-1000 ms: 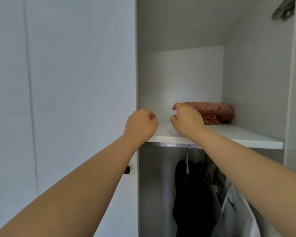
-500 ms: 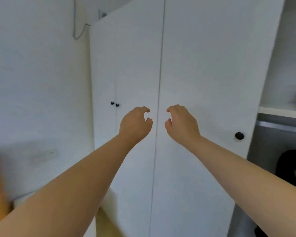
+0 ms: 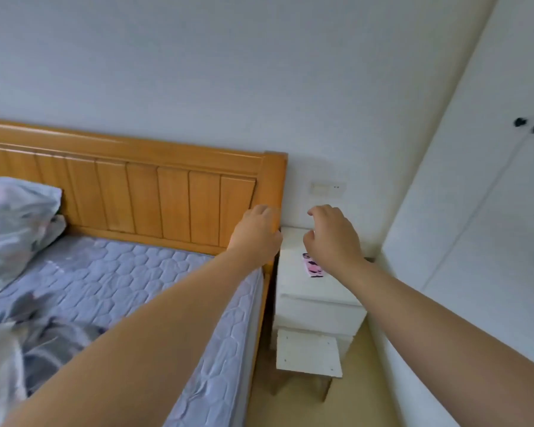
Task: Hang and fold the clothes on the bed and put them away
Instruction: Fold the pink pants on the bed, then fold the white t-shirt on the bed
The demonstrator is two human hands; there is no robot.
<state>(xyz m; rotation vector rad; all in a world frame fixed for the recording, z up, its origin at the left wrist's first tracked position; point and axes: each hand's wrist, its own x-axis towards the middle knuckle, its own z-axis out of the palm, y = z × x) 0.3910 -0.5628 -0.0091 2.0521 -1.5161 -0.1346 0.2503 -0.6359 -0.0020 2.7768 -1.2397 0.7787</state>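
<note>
Clothes: a crumpled heap of grey, white and dark soft fabric [image 3: 28,340], blurred, lying on the quilted lilac mattress [image 3: 130,272], well down from the orange wooden headboard [image 3: 142,198]. Left hand [image 3: 255,235] and right hand [image 3: 332,238] hover near the headboard's end post, each grip loosely curled and empty. The heap is likely light, limp and shapeless; take it by collar or shoulder seams, both hands.

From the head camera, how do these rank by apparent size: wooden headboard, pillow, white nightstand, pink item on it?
Largest: wooden headboard.
Then white nightstand and pillow, which look alike; the pillow runs off the frame, so I won't rank them.
Smallest: pink item.
</note>
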